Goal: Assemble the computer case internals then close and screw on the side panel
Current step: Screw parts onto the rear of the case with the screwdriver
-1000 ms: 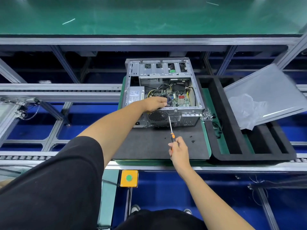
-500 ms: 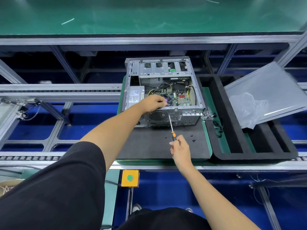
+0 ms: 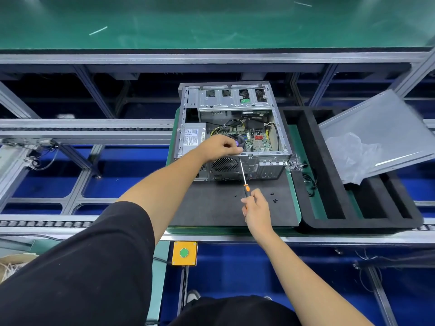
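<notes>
Open computer case [image 3: 231,118] lies on its side on the dark mat [image 3: 211,208], side panel [image 3: 376,135] off, resting on the foam tray [image 3: 329,217] well to the right. I judge the steel shell stiff and heavy, the board inside fragile: hold the frame edges. My left hand [image 3: 221,147] curls over the rear rim by the fan; my right hand [image 3: 256,210] grips the screwdriver [image 3: 243,177], tip at the rear wall. Loose screws [image 3: 274,200] lie nearby.
</notes>
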Demonstrator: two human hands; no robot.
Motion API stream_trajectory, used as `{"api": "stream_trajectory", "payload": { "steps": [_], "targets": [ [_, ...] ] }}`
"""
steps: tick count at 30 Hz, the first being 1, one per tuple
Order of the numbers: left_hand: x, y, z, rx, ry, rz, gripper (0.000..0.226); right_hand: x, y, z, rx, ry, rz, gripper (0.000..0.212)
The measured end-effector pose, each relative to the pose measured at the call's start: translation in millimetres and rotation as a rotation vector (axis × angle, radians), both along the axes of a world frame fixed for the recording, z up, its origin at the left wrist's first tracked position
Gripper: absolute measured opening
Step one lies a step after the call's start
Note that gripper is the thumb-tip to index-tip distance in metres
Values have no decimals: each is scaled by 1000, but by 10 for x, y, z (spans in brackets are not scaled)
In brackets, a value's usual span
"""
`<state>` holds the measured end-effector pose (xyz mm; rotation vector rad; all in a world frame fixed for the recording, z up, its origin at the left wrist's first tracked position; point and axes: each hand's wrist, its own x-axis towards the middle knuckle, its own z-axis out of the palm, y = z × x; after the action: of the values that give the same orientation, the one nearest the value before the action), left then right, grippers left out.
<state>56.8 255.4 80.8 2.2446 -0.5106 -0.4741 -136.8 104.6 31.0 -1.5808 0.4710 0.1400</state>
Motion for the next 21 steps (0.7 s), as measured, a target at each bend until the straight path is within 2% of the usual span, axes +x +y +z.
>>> {"api": "stream_trajectory", "payload": {
  "steps": [3,6,8,11,15,21],
  "targets": [
    [-10,3,19,12,-28,-18,63,8,0,11,7,-4,-2,29],
    [-7,-4,26,29,-50,-22,68,9,-3,4,14,-9,2,29],
    [1,-4,19,30,-37,-15,65,5,-5,-23,3,-2,5,29],
    [28,9,-10,30,-7,-9,45,-2,-15,-70,-17,12,2,27],
    [39,-6,-16,115,-45,-15,53,21,-15,-75,-9,2,1,28],
    [58,-18,-34,132,-85,-30,51,30,3,-53,-13,3,7,30]
  ]
}}
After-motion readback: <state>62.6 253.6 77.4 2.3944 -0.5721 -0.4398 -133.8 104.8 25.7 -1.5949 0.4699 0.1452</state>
